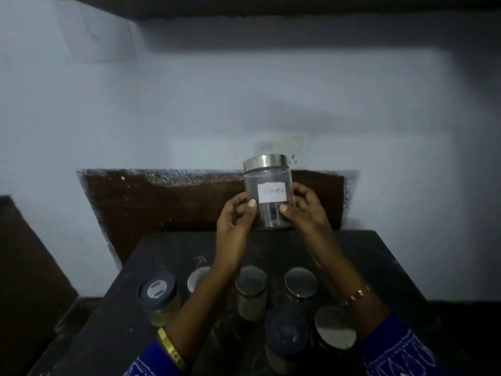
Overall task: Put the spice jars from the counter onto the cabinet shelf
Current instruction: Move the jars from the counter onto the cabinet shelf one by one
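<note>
Dim blue wall behind the dark desk [379, 256]; both hands, left hand [233, 223] and right hand [306, 210], hold the clear cloves jar [269, 191] above it, fingers pinching its sides.

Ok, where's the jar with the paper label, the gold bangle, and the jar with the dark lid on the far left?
Labelled jar [269, 191]: head view, point on its white paper label.
Gold bangle [171, 351]: head view, point on the band at the left wrist.
Dark-lidded jar [157, 290]: head view, point on its lid top.
</note>
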`<state>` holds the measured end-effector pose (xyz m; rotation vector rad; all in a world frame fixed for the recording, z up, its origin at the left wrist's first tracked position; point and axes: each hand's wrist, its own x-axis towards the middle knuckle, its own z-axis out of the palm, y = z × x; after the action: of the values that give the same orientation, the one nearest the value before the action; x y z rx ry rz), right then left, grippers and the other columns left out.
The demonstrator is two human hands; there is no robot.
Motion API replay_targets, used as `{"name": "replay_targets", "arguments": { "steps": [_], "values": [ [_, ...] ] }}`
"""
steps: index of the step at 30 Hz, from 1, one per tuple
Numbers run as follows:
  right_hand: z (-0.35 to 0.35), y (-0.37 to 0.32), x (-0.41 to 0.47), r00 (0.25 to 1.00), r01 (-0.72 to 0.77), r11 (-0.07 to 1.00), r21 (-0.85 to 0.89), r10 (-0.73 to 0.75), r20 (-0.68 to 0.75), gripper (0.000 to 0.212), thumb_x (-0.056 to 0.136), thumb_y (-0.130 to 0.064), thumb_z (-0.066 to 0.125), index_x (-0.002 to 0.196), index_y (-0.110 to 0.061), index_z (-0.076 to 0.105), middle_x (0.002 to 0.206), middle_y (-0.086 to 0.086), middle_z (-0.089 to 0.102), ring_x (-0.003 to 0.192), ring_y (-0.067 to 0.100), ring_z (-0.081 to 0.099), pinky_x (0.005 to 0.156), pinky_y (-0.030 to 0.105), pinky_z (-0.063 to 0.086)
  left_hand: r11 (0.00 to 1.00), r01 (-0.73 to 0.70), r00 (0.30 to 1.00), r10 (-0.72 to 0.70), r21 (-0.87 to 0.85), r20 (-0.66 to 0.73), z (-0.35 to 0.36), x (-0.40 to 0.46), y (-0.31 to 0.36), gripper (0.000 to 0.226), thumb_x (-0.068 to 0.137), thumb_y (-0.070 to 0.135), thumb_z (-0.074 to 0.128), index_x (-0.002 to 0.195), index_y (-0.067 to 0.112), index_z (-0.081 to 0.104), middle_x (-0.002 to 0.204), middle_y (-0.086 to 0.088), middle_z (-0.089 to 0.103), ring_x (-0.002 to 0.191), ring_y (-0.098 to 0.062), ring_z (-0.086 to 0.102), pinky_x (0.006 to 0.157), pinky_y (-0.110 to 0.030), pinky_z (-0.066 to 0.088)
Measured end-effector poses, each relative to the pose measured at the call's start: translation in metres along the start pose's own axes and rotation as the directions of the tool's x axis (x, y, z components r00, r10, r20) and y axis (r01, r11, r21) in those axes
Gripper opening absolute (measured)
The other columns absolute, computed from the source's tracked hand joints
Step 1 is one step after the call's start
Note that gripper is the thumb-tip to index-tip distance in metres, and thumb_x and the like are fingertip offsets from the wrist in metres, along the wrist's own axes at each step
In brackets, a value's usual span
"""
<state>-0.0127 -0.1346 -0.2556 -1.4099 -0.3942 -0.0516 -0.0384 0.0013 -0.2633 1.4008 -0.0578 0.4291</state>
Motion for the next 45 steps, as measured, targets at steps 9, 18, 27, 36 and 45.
{"name": "replay_targets", "arguments": {
  "steps": [9, 18, 27, 36, 45],
  "values": [
    [0.045, -0.136, 0.103, 0.912, 0.392, 0.879, -0.271, -0.411, -0.013, 0.057, 0.086, -0.019, 0.061, 0.138, -0.021, 0.036, 0.130, 0.005, 0.050, 0.109, 0.017, 0.053, 0.079, 0.017, 0.049, 0.870, -0.446, 0.887, 0.461, 0.212, -0.027, 0.009, 0.109, 0.141, 0.030, 0.093, 0.027, 0.050, 0.122, 0.021, 0.052, 0.117, 0.003, 0.058, 0.103, -0.012, 0.060, 0.074, -0.011, 0.053],
    [0.075, -0.246, 0.190, 0.776, 0.582, 0.722, -0.375, -0.631, -0.012, 0.061, 0.087, -0.026, 0.062, 0.140, -0.015, 0.034, 0.115, 0.001, 0.049, 0.097, 0.013, 0.054, 0.074, 0.014, 0.045, 0.833, -0.544, 0.835, 0.550, 0.102, -0.035, 0.027, 0.193, 0.263, 0.034, 0.094, 0.021, 0.050, 0.126, 0.011, 0.049, 0.087, 0.009, 0.059, 0.072, -0.003, 0.061, 0.065, -0.014, 0.049],
    [0.089, -0.269, 0.260, 0.788, 0.534, 0.629, -0.564, -0.613, 0.062, 0.052, 0.090, -0.019, 0.058, 0.137, -0.009, 0.036, 0.103, -0.003, 0.044, 0.093, 0.012, 0.045, 0.053, -0.006, 0.036, 0.779, -0.511, 0.842, 0.538, 0.365, 0.030, 0.018, 0.272, 0.285, 0.038, 0.092, 0.021, 0.052, 0.129, 0.009, 0.049, 0.108, -0.007, 0.060, 0.091, -0.015, 0.057, 0.068, -0.020, 0.044],
    [0.090, -0.274, 0.313, 0.923, 0.303, 0.565, -0.767, -0.373, 0.091, 0.038, 0.088, -0.026, 0.057, 0.115, 0.001, 0.056, 0.114, 0.015, 0.062, 0.099, 0.029, 0.058, 0.073, 0.028, 0.040, 0.533, -0.421, 0.865, 0.479, 0.734, 0.149, 0.012, 0.326, 0.281, 0.055, 0.087, 0.026, 0.061, 0.136, 0.009, 0.043, 0.123, -0.012, 0.062, 0.113, -0.025, 0.058, 0.091, -0.031, 0.043],
    [0.094, -0.287, 0.354, 0.981, 0.100, 0.338, -0.936, -0.191, 0.036, 0.038, 0.094, -0.023, 0.053, 0.121, 0.003, 0.053, 0.123, 0.017, 0.059, 0.099, 0.027, 0.055, 0.055, 0.022, 0.032, 0.350, -0.275, 0.947, 0.258, 0.895, 0.190, 0.022, 0.364, 0.289, 0.043, 0.088, 0.016, 0.055, 0.128, 0.001, 0.048, 0.132, -0.017, 0.052, 0.117, -0.029, 0.051, 0.096, -0.033, 0.041]
  ]
}}
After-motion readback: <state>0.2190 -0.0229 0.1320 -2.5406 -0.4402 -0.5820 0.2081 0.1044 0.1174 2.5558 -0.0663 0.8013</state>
